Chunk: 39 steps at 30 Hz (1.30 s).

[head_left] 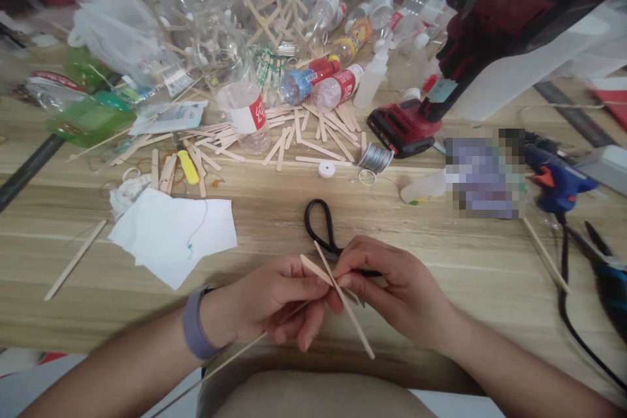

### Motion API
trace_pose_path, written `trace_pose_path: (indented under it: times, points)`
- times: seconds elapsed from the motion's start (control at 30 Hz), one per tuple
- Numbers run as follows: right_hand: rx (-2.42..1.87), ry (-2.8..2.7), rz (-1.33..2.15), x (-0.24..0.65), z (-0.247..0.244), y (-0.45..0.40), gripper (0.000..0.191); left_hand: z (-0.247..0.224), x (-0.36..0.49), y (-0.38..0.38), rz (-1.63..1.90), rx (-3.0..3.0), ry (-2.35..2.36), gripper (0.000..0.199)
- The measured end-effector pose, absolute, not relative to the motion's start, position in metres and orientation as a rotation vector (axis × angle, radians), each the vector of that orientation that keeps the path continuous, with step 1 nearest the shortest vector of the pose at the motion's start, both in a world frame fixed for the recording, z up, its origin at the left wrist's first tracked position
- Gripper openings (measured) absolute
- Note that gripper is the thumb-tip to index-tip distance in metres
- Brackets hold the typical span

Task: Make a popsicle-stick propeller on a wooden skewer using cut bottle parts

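Hands meet at the near edge of the wooden table (274,222), seen from the head camera. The left hand (279,304) has its fingertips pressed together on two flat craft sticks (343,297) that cross just at the pinch, and the right hand (392,290) pinches the same crossing from the other side. A thin skewer (235,356) runs from under the left hand down toward the person.

Judging by this, the sticks are only held crossed; no glue or binding shows at the joint, so fastening seems not yet done.

Black scissors (321,225) lie just beyond the grip, white paper (176,235) to its left, a blue glue gun (556,179) well off to its right. Bottle labels (255,114) beyond are red, their writing unreadable.
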State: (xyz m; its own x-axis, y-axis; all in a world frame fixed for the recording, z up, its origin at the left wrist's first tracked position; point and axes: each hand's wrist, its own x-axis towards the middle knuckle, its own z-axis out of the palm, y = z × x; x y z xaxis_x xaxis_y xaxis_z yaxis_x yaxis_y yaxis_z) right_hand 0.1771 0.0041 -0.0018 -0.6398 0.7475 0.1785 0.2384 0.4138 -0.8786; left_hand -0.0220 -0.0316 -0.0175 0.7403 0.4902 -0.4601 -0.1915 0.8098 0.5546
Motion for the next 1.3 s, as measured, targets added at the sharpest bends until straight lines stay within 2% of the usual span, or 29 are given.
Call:
trace_pose_path:
  times: [0.2, 0.43, 0.63, 0.77, 0.93, 1.3]
  points:
    - [-0.834, -2.033, 1.273, 0.177, -0.003, 0.007, 0.014, -0.015, -0.023, -0.032, 0.395, 0.529, 0.713, 0.030]
    - [-0.627, -1.981, 1.289, 0.179, -0.008, 0.009, 0.029, -0.020, -0.021, -0.034, 0.427, 0.489, 0.610, 0.033]
    - [-0.551, -1.998, 1.346, 0.180, -0.010, 0.008, 0.038, -0.024, -0.022, -0.035, 0.417, 0.529, 0.570, 0.043]
    - [-0.532, -2.027, 1.377, 0.181, -0.008, 0.008, 0.040, -0.022, -0.023, -0.035, 0.399, 0.537, 0.607, 0.044]
    - [-0.563, -2.066, 1.362, 0.183, -0.011, 0.007, 0.046, -0.025, -0.022, -0.034, 0.435, 0.517, 0.578, 0.035]
    - [-0.522, -2.020, 1.428, 0.180, -0.018, 0.005, 0.048, -0.030, -0.023, -0.034, 0.465, 0.525, 0.513, 0.039]
